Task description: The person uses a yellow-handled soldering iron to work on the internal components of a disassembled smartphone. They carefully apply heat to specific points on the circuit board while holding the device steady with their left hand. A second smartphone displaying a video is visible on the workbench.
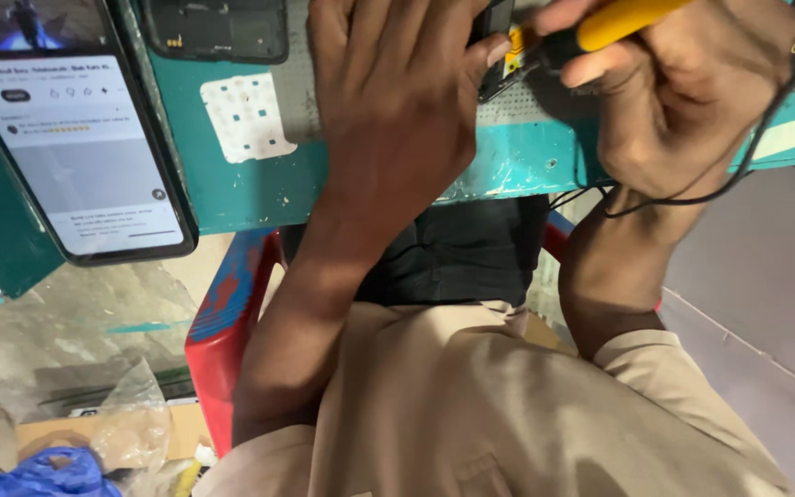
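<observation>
My left hand (pixel 397 97) lies palm down on the teal workbench (pixel 259 184), its fingers pressing a small dark device (pixel 497 46) against the bench top. My right hand (pixel 683 92) is closed around a tool with a yellow handle (pixel 623 23), whose dark tip meets the device near a small yellow part. A black cable (pixel 692 189) loops under my right wrist. Most of the device is hidden by my left hand.
A smartphone with a lit screen (pixel 80 138) leans at the bench's left. A black phone back shell (pixel 218 29) lies at the top. A red and blue plastic chair (pixel 223 322) is under me. Plastic bags and cardboard (pixel 112 433) lie on the floor at lower left.
</observation>
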